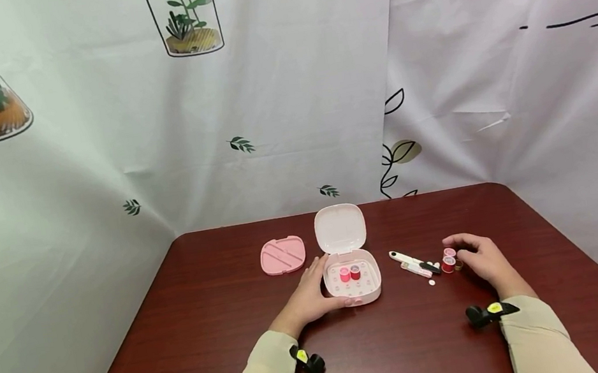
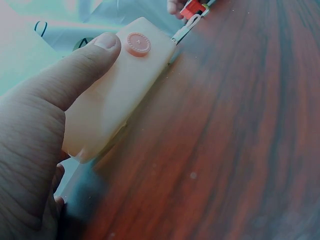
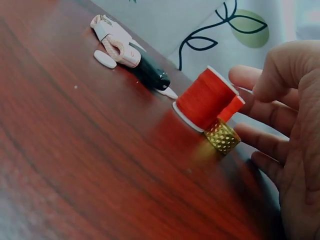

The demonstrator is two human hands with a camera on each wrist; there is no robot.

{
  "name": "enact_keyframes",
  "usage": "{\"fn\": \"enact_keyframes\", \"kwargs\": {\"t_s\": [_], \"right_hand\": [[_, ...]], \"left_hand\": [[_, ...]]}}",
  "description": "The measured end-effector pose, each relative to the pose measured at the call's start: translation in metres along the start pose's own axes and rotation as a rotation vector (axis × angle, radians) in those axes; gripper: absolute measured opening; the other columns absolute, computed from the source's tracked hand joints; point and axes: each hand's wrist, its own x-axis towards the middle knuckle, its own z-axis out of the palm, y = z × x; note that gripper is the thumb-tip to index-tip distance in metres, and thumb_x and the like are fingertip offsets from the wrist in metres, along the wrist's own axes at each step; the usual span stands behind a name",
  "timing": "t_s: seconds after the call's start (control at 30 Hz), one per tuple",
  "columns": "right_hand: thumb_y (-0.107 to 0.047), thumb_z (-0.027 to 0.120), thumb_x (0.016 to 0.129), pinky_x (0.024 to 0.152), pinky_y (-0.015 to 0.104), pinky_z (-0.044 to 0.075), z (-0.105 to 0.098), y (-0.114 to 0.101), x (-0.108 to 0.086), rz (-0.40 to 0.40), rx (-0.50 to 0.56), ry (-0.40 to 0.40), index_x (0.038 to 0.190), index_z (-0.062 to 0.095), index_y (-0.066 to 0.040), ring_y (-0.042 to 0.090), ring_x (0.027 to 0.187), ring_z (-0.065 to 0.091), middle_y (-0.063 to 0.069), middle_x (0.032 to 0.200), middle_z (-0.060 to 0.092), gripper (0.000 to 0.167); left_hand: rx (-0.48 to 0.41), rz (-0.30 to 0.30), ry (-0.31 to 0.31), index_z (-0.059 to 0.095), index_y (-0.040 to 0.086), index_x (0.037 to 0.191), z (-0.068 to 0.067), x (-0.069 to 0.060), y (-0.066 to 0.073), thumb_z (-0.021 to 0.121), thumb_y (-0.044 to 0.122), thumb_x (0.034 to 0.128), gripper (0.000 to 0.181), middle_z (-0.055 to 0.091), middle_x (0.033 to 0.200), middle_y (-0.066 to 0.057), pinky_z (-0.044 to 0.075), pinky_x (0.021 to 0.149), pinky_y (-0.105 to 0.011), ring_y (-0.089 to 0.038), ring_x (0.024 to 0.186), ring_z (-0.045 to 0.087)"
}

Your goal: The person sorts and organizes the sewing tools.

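Note:
A pale pink box (image 1: 373, 294) stands with its lid (image 1: 340, 228) raised; a pink spool (image 1: 344, 274) and a red spool (image 1: 355, 273) sit inside. My left hand (image 1: 307, 298) grips the box's left side, fingers along the side and thumb across the front. In the left wrist view that thumb lies beside the box's round button (image 2: 138, 44). Around a group of spools hover the parted, bent fingers of my right hand (image 1: 484, 262); contact is unclear. The group holds a red spool (image 3: 206, 100), a smaller one partly hidden behind it (image 3: 232, 108), and a gold thimble (image 3: 222, 137).
A pink divided tray (image 1: 283, 255) lies left of the box. Between box and spools are a white-handled tool with a black end (image 1: 407, 258), a pale pink item (image 1: 416, 269) and small white pieces, one being a white disc (image 1: 432, 282). Patterned cloth hangs behind the table.

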Motion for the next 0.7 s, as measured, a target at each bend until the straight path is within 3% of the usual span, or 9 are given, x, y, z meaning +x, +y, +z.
{"fn": "enact_keyframes", "kwargs": {"t_s": [0.2,0.47,0.7], "right_hand": [[0.000,0.060,0.092,0.073,0.021,0.046,0.003,0.003,0.001,0.003,-0.033,-0.029,0.115,0.071,-0.002,0.007,0.089,0.053,0.017,0.112,0.068,0.025],[-0.004,0.063,0.091,0.078,0.024,0.042,0.005,0.010,0.005,-0.017,-0.128,-0.019,0.109,0.073,-0.005,0.021,0.095,0.053,0.015,0.108,0.069,0.021],[-0.006,0.064,0.092,0.079,0.027,0.042,0.006,0.009,0.005,0.006,-0.149,-0.014,0.110,0.072,-0.006,0.027,0.097,0.054,0.016,0.110,0.069,0.020]], "left_hand": [[0.004,-0.003,-0.006,0.026,0.017,0.161,0.000,0.000,0.000,0.084,0.058,0.0742,0.112,0.027,0.165,-0.013,0.019,0.121,-0.055,-0.033,0.153,0.017],[0.016,-0.006,0.003,0.027,0.016,0.161,0.001,0.002,0.001,0.083,0.060,0.0731,0.114,0.027,0.165,-0.012,0.018,0.121,-0.053,-0.032,0.153,0.017],[0.012,-0.002,0.003,0.027,0.014,0.161,0.002,0.001,-0.001,0.084,0.060,0.0728,0.114,0.027,0.164,-0.012,0.017,0.121,-0.053,-0.032,0.153,0.017]]}}
